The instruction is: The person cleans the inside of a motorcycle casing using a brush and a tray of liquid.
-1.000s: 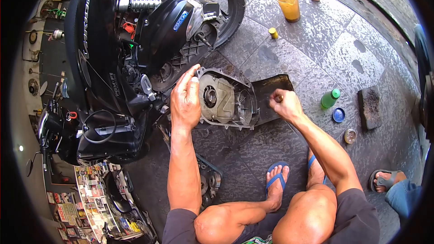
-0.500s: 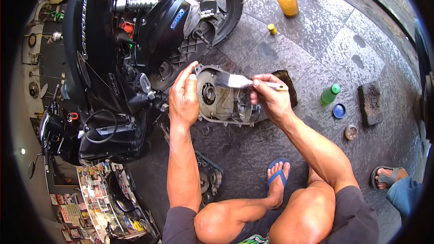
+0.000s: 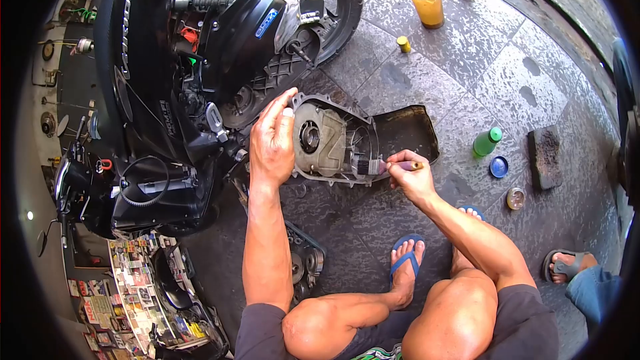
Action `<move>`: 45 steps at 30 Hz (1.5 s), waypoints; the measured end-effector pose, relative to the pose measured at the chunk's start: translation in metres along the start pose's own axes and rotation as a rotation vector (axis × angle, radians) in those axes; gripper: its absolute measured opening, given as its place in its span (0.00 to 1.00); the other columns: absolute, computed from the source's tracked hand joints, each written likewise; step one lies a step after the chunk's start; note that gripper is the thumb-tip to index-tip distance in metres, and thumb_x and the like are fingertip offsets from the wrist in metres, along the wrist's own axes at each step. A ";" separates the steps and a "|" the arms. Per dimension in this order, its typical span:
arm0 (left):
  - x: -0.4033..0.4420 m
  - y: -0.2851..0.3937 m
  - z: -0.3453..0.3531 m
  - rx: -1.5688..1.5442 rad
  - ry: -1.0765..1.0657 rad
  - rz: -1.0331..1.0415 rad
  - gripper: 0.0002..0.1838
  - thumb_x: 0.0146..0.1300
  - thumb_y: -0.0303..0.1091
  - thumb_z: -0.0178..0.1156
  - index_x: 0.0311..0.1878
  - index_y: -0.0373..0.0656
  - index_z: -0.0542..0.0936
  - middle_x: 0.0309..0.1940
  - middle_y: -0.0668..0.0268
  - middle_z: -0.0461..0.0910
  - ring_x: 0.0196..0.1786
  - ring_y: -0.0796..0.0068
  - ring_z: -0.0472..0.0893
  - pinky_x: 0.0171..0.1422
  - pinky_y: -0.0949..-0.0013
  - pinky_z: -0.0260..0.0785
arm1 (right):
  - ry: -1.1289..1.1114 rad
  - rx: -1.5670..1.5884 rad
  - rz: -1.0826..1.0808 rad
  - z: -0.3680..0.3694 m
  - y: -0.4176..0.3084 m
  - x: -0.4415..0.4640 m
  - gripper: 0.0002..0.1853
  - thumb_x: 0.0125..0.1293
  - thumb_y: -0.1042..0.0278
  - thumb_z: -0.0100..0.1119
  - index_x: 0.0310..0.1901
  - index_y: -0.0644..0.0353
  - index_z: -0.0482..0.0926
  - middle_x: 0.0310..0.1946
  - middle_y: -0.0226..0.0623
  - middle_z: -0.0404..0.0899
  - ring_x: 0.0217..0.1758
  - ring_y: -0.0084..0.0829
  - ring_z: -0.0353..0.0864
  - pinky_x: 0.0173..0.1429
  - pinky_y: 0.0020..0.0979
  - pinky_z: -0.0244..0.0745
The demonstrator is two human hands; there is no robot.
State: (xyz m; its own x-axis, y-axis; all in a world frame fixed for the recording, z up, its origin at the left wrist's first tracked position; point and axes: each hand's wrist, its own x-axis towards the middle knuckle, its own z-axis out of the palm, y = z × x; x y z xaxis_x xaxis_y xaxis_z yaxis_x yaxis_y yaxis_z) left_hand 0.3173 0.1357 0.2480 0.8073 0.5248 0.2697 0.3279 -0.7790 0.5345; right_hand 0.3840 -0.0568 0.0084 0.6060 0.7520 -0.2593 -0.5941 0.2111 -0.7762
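A grey metal engine cover (image 3: 331, 143), hollow side up with a round bearing opening, is in front of me, partly over a dark shallow pan (image 3: 408, 130). My left hand (image 3: 272, 147) grips the cover's left edge, fingers together; part of its grasp is hidden. In my right hand (image 3: 410, 177), the fingers pinch the handle of a paintbrush (image 3: 375, 167). Its dark bristles point left, down in the lower right part of the cover.
A black scooter (image 3: 160, 93) stands left, its rear wheel (image 3: 347, 20) above the cover. Rightward are a yellow jug (image 3: 427, 3), green bottle (image 3: 487, 142), blue cap (image 3: 499, 167), small jar (image 3: 515, 198) and dark block (image 3: 545, 158). Another person's sandalled foot (image 3: 567, 265) is at right.
My right hand has moved the paintbrush down and slightly right, from above the cover's upper middle to its lower right. The pan shows more now. My left hand stays on the cover's edge.
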 end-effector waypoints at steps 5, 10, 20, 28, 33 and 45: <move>-0.007 0.001 -0.001 -0.022 -0.014 -0.057 0.19 0.74 0.34 0.49 0.60 0.34 0.80 0.58 0.50 0.82 0.62 0.56 0.81 0.68 0.62 0.69 | -0.221 0.182 -0.070 0.030 -0.054 -0.020 0.12 0.68 0.72 0.67 0.50 0.66 0.80 0.37 0.34 0.83 0.32 0.20 0.82 0.37 0.23 0.81; -0.002 -0.006 -0.003 -0.021 0.000 -0.056 0.20 0.75 0.35 0.49 0.61 0.35 0.80 0.58 0.52 0.83 0.62 0.58 0.81 0.67 0.63 0.69 | 0.168 -0.713 -0.373 -0.023 -0.026 0.028 0.09 0.62 0.69 0.64 0.42 0.61 0.86 0.34 0.43 0.86 0.35 0.36 0.87 0.43 0.37 0.81; -0.002 -0.010 -0.010 -0.007 0.035 -0.134 0.20 0.75 0.35 0.49 0.61 0.35 0.80 0.57 0.50 0.82 0.62 0.54 0.81 0.67 0.62 0.70 | 0.050 -0.186 0.079 -0.024 -0.033 0.045 0.11 0.68 0.66 0.65 0.48 0.61 0.82 0.34 0.40 0.86 0.27 0.29 0.85 0.33 0.31 0.81; 0.002 -0.015 -0.002 0.037 0.093 -0.040 0.19 0.74 0.37 0.50 0.60 0.39 0.82 0.57 0.50 0.83 0.62 0.55 0.81 0.68 0.60 0.70 | -0.107 -0.126 -0.001 0.054 -0.127 0.013 0.14 0.69 0.62 0.67 0.50 0.62 0.83 0.39 0.35 0.88 0.31 0.24 0.85 0.35 0.28 0.83; 0.013 -0.019 0.014 0.047 0.140 -0.046 0.22 0.75 0.39 0.46 0.61 0.35 0.81 0.58 0.48 0.82 0.63 0.50 0.80 0.69 0.57 0.69 | -0.123 -0.494 -0.166 0.088 -0.158 0.008 0.15 0.63 0.66 0.64 0.44 0.70 0.83 0.29 0.37 0.85 0.26 0.27 0.83 0.30 0.31 0.79; -0.014 0.003 0.042 0.173 0.274 0.020 0.24 0.72 0.42 0.47 0.58 0.36 0.82 0.56 0.50 0.82 0.57 0.46 0.80 0.65 0.51 0.68 | -0.137 -1.114 -0.249 0.153 -0.242 -0.031 0.12 0.59 0.64 0.62 0.32 0.67 0.84 0.21 0.42 0.83 0.21 0.31 0.84 0.26 0.33 0.79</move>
State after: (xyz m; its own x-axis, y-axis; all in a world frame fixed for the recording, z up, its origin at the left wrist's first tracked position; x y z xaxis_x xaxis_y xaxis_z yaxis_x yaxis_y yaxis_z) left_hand 0.3275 0.1113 0.2118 0.6602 0.5636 0.4965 0.4111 -0.8244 0.3891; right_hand 0.4275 -0.0357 0.2922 0.5374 0.8432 -0.0158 0.3732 -0.2546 -0.8921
